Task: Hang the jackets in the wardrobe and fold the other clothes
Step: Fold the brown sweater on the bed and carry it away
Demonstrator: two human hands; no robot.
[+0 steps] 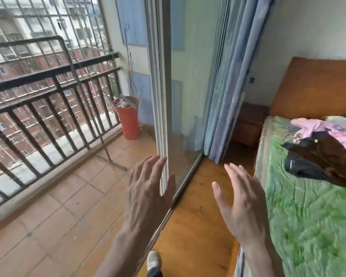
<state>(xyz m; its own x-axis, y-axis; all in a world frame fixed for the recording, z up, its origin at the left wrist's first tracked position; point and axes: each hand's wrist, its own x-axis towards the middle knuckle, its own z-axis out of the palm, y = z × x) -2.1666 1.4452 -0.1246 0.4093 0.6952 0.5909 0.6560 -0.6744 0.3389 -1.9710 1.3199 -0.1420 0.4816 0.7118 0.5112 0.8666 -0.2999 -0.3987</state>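
Observation:
A heap of clothes (326, 144) lies on the bed at the right: pink, black and dark brown garments piled together on a green bedspread (308, 216). My left hand (148, 192) is raised over the balcony threshold with fingers straight and spread, holding nothing. My right hand (240, 198) is raised beside it over the wooden floor, fingers straight, also empty. Both hands are well short of the clothes. No wardrobe is in view.
A sliding glass door (178, 96) stands straight ahead, with a blue curtain (228, 86) beside it. To the left is a tiled balcony with a dark railing (48, 92), a metal drying rack (72, 66) and an orange pot (129, 118). A wooden headboard (316, 86) and nightstand (248, 122) stand at the right.

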